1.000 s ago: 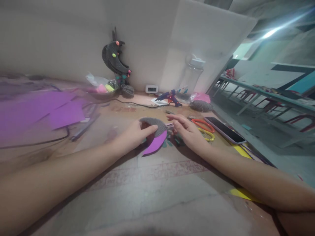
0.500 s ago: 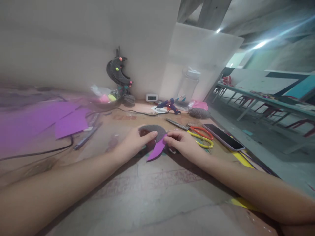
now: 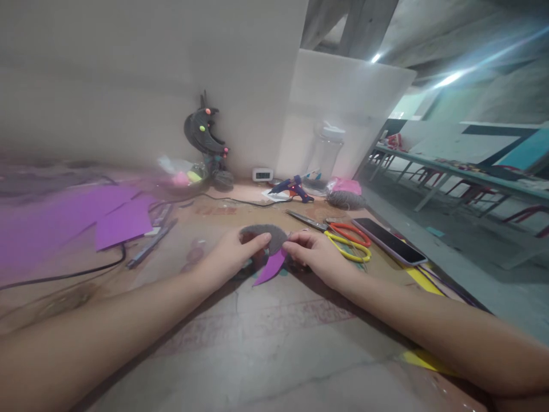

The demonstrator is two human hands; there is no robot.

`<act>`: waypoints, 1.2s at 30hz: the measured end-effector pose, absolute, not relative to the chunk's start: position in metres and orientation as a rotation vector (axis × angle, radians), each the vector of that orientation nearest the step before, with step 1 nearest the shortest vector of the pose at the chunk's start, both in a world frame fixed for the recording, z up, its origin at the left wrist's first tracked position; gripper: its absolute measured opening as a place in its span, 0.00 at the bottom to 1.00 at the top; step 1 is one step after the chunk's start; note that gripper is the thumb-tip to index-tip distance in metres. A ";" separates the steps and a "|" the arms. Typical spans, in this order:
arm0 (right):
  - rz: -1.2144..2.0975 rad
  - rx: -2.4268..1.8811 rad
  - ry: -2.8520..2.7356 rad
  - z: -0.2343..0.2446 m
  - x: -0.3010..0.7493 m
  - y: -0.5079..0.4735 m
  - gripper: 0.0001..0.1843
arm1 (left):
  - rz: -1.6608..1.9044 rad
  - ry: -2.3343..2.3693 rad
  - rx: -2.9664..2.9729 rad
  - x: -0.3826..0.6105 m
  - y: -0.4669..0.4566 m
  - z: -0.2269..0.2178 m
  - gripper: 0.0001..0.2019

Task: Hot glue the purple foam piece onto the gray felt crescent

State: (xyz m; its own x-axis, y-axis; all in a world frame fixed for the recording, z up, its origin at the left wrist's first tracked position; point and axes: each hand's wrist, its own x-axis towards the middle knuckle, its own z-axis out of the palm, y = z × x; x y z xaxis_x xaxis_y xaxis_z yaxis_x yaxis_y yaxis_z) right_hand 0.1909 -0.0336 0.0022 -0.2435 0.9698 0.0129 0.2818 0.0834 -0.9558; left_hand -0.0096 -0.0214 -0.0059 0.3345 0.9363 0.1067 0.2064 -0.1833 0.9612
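Observation:
A purple crescent-shaped piece, partly wrapped in grey yarn, is held between both hands just above the table. My left hand is closed on the yarn-covered part, its thumb lying on top. At the right edge, where grey meets bare purple, the fingertips of my right hand pinch together. The purple tip points down and to the left. Beyond my right hand lie scissors with yellow handles and a tool with orange handles.
At the back stand a dark crescent ornament with coloured balls, a small digital clock, a blue glue gun, a clear bottle and a grey yarn ball. Purple sheets lie left, a phone right.
The view has shifted slightly, so the background sits a little lower. Both hands keep hold of the crescent, which shows slightly less bare purple near the right fingertips.

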 end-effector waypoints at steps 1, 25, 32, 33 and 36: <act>1.199 -1.256 -1.621 0.002 0.191 -0.033 0.16 | 0.940 1.050 1.627 -0.010 -0.021 -0.006 0.17; 1.092 -1.210 -1.737 0.006 0.193 -0.035 0.19 | 0.953 1.104 1.552 -0.009 -0.023 -0.003 0.16; 0.870 -1.146 -1.624 0.003 0.199 -0.027 0.11 | 0.970 1.134 1.518 -0.008 -0.023 -0.003 0.16; 0.852 -1.127 -1.629 0.004 0.200 -0.027 0.12 | 0.963 1.119 1.523 -0.007 -0.024 -0.003 0.15; 0.705 -1.142 -1.753 0.005 0.200 -0.028 0.13 | 0.941 1.082 1.569 -0.007 -0.024 -0.002 0.14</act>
State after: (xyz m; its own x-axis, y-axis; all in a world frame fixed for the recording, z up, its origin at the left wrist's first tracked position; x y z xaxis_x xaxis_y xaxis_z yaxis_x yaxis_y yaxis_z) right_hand 0.1997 -0.0282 0.0054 -0.1683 0.9117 0.3748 0.3979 0.4107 -0.8203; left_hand -0.0070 -0.0243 -0.0018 0.3052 0.9500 0.0658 0.1976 -0.1307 0.9715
